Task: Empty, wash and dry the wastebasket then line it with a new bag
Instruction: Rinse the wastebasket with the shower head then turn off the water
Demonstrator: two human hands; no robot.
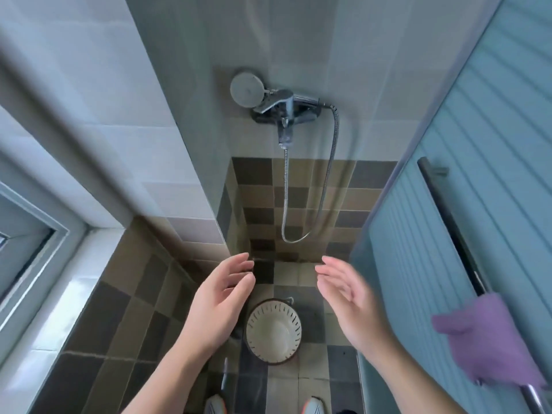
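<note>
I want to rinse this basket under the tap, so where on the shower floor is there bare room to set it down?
Bare tiles lie between the wastebasket and the back wall, under the hose loop. More lie left of the left hand, toward the window wall. It is crowded by the shoes and the glass door.

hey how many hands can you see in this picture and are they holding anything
2. The left hand hovers open above the floor, left of the wastebasket. The right hand hovers open to the basket's right. Neither holds anything.
</note>
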